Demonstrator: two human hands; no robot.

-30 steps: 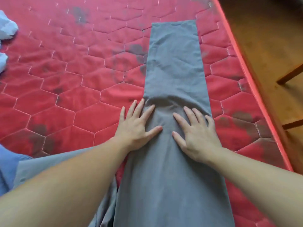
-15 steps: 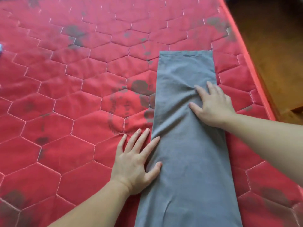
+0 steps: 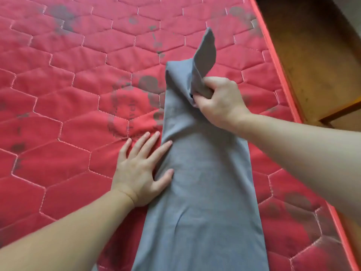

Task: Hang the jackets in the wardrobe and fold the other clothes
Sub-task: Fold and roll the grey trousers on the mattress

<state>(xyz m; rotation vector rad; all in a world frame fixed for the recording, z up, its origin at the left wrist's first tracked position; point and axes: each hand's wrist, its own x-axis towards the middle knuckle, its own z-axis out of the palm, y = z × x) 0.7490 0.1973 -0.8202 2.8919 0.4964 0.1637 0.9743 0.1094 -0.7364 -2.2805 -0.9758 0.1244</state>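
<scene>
Far end of the grey garment lifted for a fold on the red mattress.

Head view: the long grey cotton garment (image 3: pixel 203 192) lies as a narrow strip on the red hexagon-quilted mattress (image 3: pixel 68 104), near its right edge. The right hand (image 3: pixel 218 102) has its fingers curled tight on the bunched far end, raising it, apparently to bring it back over the strip. The left hand (image 3: pixel 141 171) lies flat with fingers spread across the strip's left edge, likely pinning it against sliding.
</scene>
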